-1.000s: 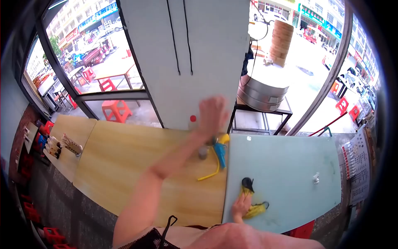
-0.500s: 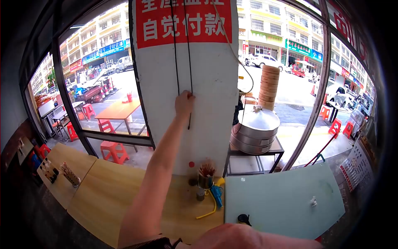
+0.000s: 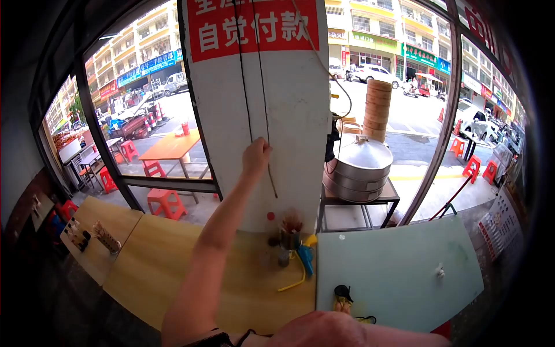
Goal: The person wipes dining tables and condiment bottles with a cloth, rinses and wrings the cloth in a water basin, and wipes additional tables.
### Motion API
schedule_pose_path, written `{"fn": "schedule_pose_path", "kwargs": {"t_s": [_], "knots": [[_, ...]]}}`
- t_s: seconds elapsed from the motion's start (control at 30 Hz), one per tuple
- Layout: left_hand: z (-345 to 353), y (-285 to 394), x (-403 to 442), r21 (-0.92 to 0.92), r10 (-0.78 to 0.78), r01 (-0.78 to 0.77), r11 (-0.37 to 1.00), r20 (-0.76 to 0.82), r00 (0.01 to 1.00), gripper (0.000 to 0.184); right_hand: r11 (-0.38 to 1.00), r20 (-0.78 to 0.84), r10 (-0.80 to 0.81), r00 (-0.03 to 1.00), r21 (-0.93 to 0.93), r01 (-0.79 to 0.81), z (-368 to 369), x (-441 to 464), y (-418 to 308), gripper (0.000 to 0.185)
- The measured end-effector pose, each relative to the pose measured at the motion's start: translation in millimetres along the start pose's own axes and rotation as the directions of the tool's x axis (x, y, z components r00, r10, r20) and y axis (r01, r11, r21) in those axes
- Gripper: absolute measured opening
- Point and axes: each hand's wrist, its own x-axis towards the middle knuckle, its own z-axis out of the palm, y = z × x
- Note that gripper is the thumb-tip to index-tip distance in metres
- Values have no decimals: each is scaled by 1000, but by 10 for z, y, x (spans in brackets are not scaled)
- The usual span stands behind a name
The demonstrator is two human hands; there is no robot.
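Clasping a black cord (image 3: 244, 92) in front of the pillar (image 3: 222, 110), the person's left hand (image 3: 256, 156) has its grip curled into a fist; a second cord (image 3: 272, 181) hangs down the pillar just beside it, and whether the fist holds that too cannot be told. Right of the pillar, the right hand (image 3: 342, 307) is at a yellow-and-black bundle (image 3: 342, 292) on the green desk (image 3: 399, 260); mostly hidden, its grip cannot be made out. At the pillar's foot, a cup (image 3: 290, 240) and a blue tool (image 3: 305, 260) sit on the wooden desk (image 3: 167, 254).
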Motion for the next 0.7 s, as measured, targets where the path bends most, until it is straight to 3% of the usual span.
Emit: {"fn": "schedule_pose_path", "kwargs": {"t_s": [0.13,0.2,0.27,0.3,0.33,0.37,0.43,0.53,0.57,0.6,0.67,0.7], "knots": [[-74,-88,-72,-4,37,-37,999,-89,995,17,1000,17,-8,1000,7,8,110,42,29,54],[-201,84,-75,-141,47,-77,987,-205,978,16,999,-5,-9,1000,38,9,96,92,-12,54],[-235,210,-156,-232,38,-100,968,-257,966,26,1000,-70,-8,997,16,9,168,39,10,51],[-188,252,-274,-326,37,-121,938,-250,967,42,1000,-115,-21,993,15,23,191,51,23,49],[-47,161,-393,-56,261,-301,952,-369,892,54,1000,-123,-3,992,13,5,190,72,12,49],[47,156,-553,154,436,-408,900,-363,824,61,1000,-149,-16,989,-11,15,238,73,34,48],[309,266,-1082,108,414,-399,910,-214,885,61,997,-256,-75,964,15,82,180,65,45,43],[867,307,-2220,-43,396,-395,918,173,902,59,998,-143,17,990,66,-8,-114,-366,30,36],[995,379,-2571,-76,385,-380,922,293,875,59,997,-103,-10,995,-77,2,-166,-660,10,38],[1145,418,-2993,-144,406,-381,913,383,830,59,993,-113,30,993,119,-16,-112,-986,22,39],[1376,382,-3886,-182,438,-408,895,541,718,61,973,-91,-155,984,157,168,-178,-1572,60,37],[1426,401,-4311,-158,434,-441,884,628,646,63,978,-73,-139,988,149,149,-217,-1578,185,37]]}}
